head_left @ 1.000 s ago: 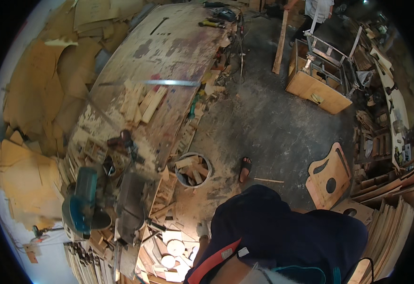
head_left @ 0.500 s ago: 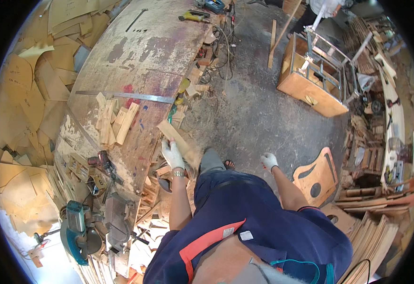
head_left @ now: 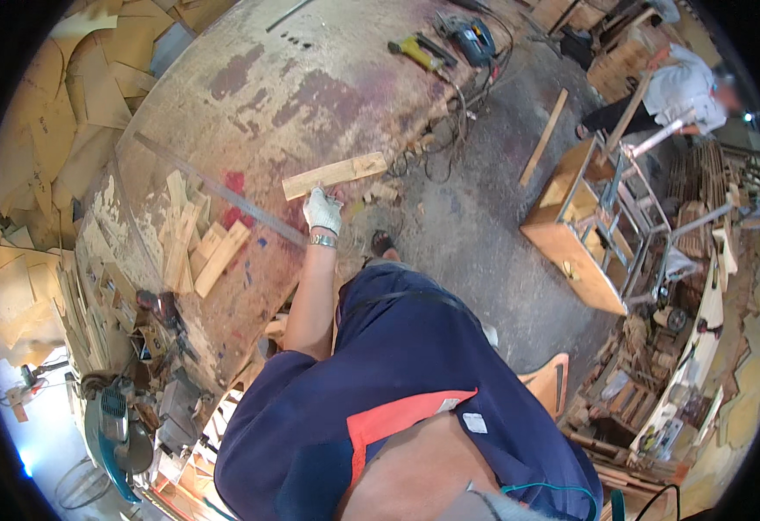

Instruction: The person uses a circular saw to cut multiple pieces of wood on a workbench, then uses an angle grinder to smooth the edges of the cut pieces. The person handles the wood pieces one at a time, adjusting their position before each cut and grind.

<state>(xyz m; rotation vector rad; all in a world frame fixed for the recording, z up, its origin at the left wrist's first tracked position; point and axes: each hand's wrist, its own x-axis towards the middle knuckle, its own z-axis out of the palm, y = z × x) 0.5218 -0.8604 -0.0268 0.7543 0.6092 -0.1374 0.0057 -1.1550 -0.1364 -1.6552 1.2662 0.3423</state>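
My left hand (head_left: 322, 211), in a white glove with a metal watch at the wrist, is closed on the near edge of a short wooden board (head_left: 335, 174). The board is held nearly level over the right edge of the big worktable (head_left: 310, 104). A steel ruler (head_left: 223, 189) lies on the table left of the hand, and beyond its near side rest several loose wood strips (head_left: 222, 258). Of my right hand (head_left: 490, 333) only a small pale bit of glove shows beside my dark clothing; its fingers are hidden.
A yellow-green power tool (head_left: 416, 53) and a blue one (head_left: 471, 39) sit at the table's far end, with cables trailing down. A wooden box with a metal frame (head_left: 579, 260) stands at right. A person (head_left: 688, 87) is behind it. A circular saw (head_left: 115, 434) is at lower left.
My left hand has moved forward with the board, which has turned from slanting to nearly level. My body and view have shifted forward. My right hand has gone mostly out of sight.
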